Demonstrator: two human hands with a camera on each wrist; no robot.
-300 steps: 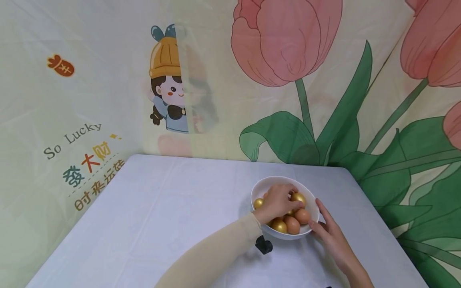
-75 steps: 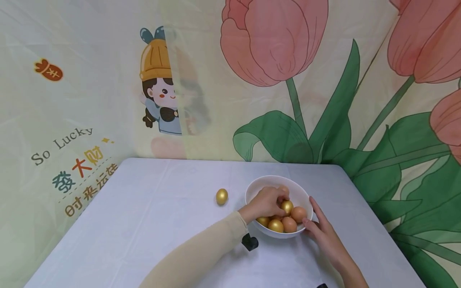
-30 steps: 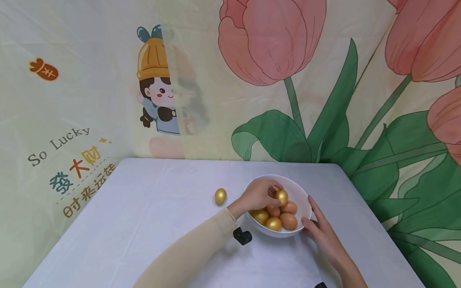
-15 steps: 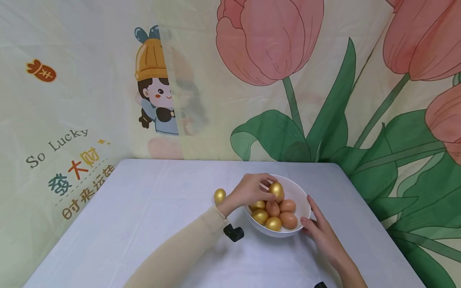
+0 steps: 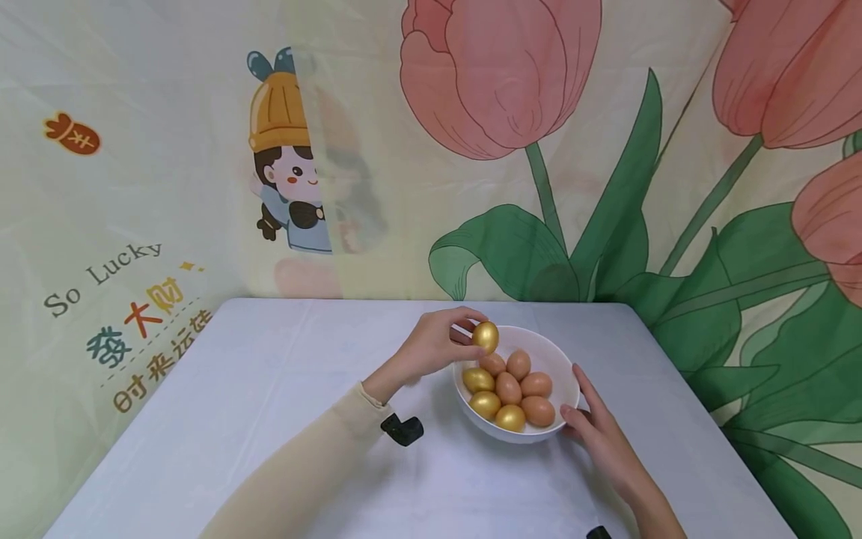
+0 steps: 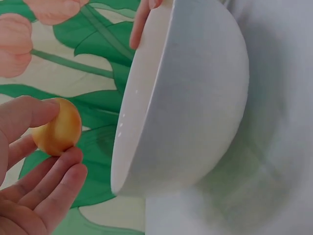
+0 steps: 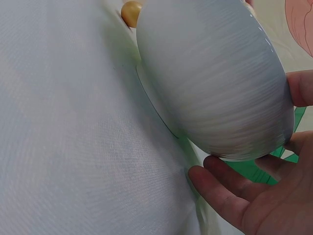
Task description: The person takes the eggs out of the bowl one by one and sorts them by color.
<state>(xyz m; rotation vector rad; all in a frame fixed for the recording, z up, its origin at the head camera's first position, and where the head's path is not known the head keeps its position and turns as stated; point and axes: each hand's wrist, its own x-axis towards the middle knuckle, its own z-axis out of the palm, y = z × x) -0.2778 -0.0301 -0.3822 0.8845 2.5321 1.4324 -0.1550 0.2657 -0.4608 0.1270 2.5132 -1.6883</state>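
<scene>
My left hand (image 5: 431, 346) pinches a golden egg (image 5: 486, 339) between thumb and fingertips, over the far left rim of a white bowl (image 5: 562, 367). In the left wrist view that egg (image 6: 61, 128) is apart from the bowl (image 6: 200, 98). Three golden eggs (image 5: 485, 405) and several brown eggs (image 5: 536, 385) lie inside the bowl. At the bowl's right side my right hand (image 5: 606, 438) holds it, thumb at the rim and fingers against the outer wall. Another golden egg (image 7: 131, 13) shows past the bowl in the right wrist view; my left hand covers it in the head view.
A white cloth covers the table (image 5: 289, 374), which stretches widely to the left of the bowl. Behind it hangs a printed backdrop (image 5: 377, 187) with tulips and a cartoon figure. A black wrist camera (image 5: 402, 430) sits under the left cuff.
One golden egg went from the bowl to the table earlier. Over the last second my left hand lifted another and carried it left to the rim. The right hand kept its hold.
</scene>
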